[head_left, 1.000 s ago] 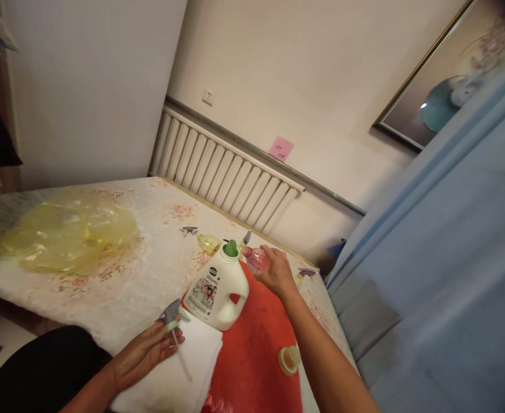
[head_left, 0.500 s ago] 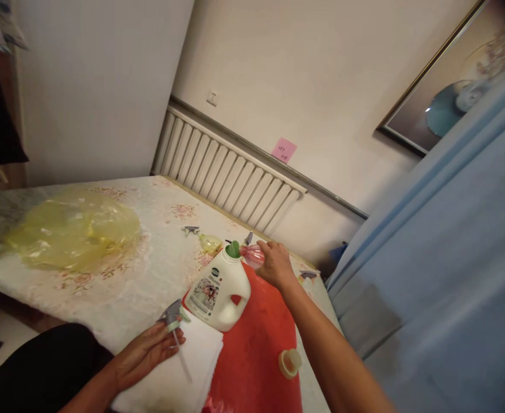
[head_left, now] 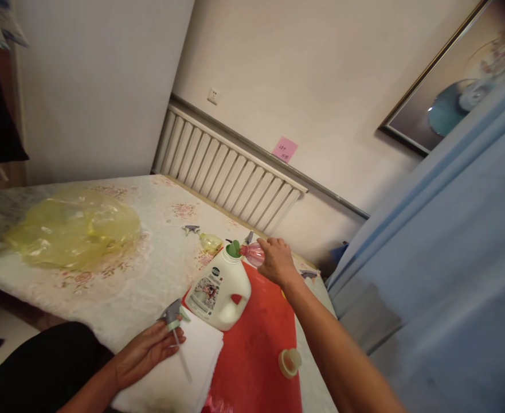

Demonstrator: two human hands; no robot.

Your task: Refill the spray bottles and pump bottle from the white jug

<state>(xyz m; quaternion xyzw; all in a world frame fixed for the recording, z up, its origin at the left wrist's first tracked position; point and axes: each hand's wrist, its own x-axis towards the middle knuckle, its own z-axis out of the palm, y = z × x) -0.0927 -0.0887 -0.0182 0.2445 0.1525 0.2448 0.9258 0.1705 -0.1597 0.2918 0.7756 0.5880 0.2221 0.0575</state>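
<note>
Gripping pink bottle (head_left: 255,253), right hand (head_left: 277,263) has moved it closer to white jug (head_left: 218,289); left hand (head_left: 149,347) still holds spray head (head_left: 172,311).

On the worktop (head_left: 161,275) before us, the jug (head_left: 222,287) stands on the mat (head_left: 261,344), with the cap (head_left: 290,362) near the mat's right edge and the cloth (head_left: 198,350) at its left. Our left fingers (head_left: 160,346) hold the spray head (head_left: 172,311) over the cloth, our right fingers (head_left: 273,245) the bottle (head_left: 253,253) beside the jug's mouth. Behind the jug, leftward, we see a spray bottle (head_left: 210,243), the bag (head_left: 75,229) far left, and the radiator (head_left: 226,166) beyond the worktop.
</note>
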